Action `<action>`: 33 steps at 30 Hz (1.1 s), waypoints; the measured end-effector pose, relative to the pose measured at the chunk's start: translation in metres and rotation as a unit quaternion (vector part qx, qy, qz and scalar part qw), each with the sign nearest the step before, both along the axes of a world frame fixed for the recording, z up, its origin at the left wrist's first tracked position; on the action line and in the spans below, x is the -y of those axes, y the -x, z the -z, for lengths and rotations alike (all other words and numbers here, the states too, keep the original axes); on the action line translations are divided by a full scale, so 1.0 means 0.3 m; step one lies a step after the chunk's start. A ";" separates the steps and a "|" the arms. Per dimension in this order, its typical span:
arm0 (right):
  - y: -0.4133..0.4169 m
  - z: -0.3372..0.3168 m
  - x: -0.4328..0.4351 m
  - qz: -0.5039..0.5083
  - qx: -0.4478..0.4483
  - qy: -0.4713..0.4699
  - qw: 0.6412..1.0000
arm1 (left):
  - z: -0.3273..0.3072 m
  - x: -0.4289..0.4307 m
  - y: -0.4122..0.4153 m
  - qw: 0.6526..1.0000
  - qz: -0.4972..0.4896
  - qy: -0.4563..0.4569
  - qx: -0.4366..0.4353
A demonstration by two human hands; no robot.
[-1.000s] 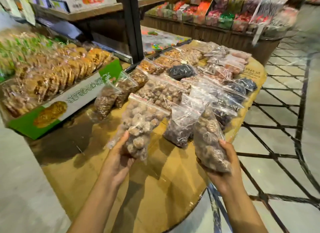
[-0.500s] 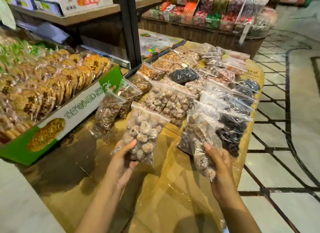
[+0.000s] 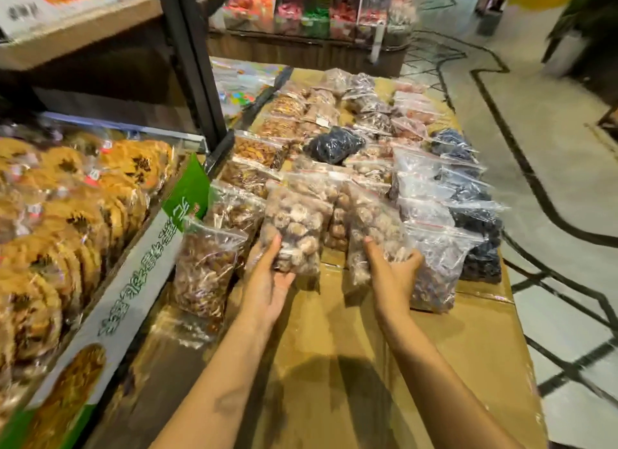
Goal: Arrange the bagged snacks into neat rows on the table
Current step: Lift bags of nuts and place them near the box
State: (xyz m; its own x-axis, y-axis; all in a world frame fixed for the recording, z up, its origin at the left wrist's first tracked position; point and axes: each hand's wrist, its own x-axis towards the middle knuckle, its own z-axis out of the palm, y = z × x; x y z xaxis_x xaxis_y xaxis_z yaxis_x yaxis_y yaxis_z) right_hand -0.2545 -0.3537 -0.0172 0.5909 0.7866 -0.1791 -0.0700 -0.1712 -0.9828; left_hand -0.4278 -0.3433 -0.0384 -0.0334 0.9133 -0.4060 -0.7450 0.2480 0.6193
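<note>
Head view: the left hand (image 3: 271,281) is grasping the lower end of a clear bag of round brown snacks (image 3: 296,224), thumb lying on its front and fingers going beneath it. The right hand (image 3: 391,275) is grasping a second bag of brown snacks (image 3: 374,221) just beside the first, thumb on its face and fingers curling round its right side. Both bags are sitting at the near edge of the rows of bagged goods (image 3: 337,141) covering the far part of the counter (image 3: 351,348); whether their bottoms are touching the surface cannot be told. Judgement: the placing step is under way, with the two bags being fitted into the front row. The next move is calling for squaring them against the nut bag (image 3: 207,268) on the left, setting them flat, then letting go.
</note>
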 end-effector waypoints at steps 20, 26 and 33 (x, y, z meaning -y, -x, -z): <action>0.010 0.151 -0.196 -0.092 0.083 0.075 0.989 | 0.094 -0.224 0.040 0.827 0.153 0.045 -0.539; -0.005 0.129 -0.234 -0.034 0.149 -0.001 0.988 | 0.086 -0.251 0.036 0.855 0.088 -0.045 -0.509; 0.011 0.149 -0.272 -0.062 0.206 0.110 0.970 | 0.082 -0.264 0.000 0.786 0.131 -0.022 -0.603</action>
